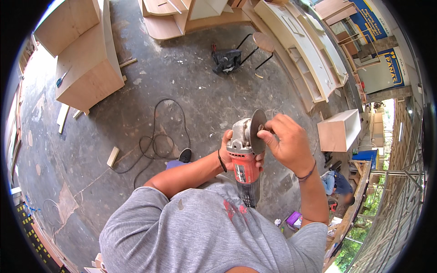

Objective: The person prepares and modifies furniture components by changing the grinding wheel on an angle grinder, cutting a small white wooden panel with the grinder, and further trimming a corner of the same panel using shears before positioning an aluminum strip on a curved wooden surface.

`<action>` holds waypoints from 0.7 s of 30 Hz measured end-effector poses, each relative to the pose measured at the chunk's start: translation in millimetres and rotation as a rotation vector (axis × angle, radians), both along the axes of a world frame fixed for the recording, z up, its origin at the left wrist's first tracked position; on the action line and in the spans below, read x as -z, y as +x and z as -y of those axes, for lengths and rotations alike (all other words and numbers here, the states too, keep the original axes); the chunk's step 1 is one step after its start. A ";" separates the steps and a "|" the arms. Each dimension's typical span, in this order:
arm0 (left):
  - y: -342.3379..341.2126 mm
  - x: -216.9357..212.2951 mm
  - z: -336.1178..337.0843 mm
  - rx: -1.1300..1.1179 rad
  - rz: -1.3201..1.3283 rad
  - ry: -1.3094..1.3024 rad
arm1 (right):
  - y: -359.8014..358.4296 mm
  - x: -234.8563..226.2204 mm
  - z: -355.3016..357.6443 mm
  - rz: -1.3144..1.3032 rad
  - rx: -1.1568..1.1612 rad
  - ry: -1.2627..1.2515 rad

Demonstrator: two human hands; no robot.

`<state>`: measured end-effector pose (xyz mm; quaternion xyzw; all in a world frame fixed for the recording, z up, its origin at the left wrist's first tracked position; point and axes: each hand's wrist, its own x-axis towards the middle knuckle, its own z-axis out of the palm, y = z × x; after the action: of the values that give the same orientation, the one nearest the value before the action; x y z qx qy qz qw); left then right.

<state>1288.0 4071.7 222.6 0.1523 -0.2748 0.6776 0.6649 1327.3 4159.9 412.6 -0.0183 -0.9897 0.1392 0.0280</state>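
Observation:
Upright in front of my chest stands an angle grinder (pixel 244 167) with a red body, dark lower end and grey metal gear head. My left hand (pixel 226 148) is wrapped round it just below the head, fingertips showing on the far side. A thin dark disc (pixel 258 117) sits on the head, its face turned to the right. At the disc's centre my right hand (pixel 287 136) pinches with thumb and forefinger at the small nut or spindle end; the fingers partly cover it.
A black cable (pixel 157 104) loops over the stained concrete floor at left, near a wood offcut (pixel 113 156). Plywood cabinets (pixel 93 75) stand around the far side. Beyond the floor are a stool (pixel 264 42) and black bag (pixel 227 61). Another person (pixel 340 184) crouches at right.

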 end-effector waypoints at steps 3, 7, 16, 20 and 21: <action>-3.9 2.5 -0.5 -0.024 -0.019 -0.009 | -5.2 -3.4 3.1 -0.025 0.020 0.011; -7.0 3.8 2.7 -0.050 -0.099 0.023 | -8.4 -10.3 5.7 -0.144 -0.178 -0.100; 0.0 8.0 2.7 -0.037 -0.058 0.000 | 0.1 -4.9 12.8 -0.114 0.037 -0.170; -2.4 6.3 10.3 -0.079 -0.050 -0.049 | -2.2 -2.7 6.2 -0.011 -0.084 -0.236; -5.6 5.1 13.4 -0.100 -0.076 -0.073 | -5.7 -1.0 5.6 -0.015 -0.064 -0.216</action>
<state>1282.4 4058.3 217.4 0.1670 -0.2166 0.7133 0.6453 1321.6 4154.3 413.6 0.0115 -0.9688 0.2460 0.0289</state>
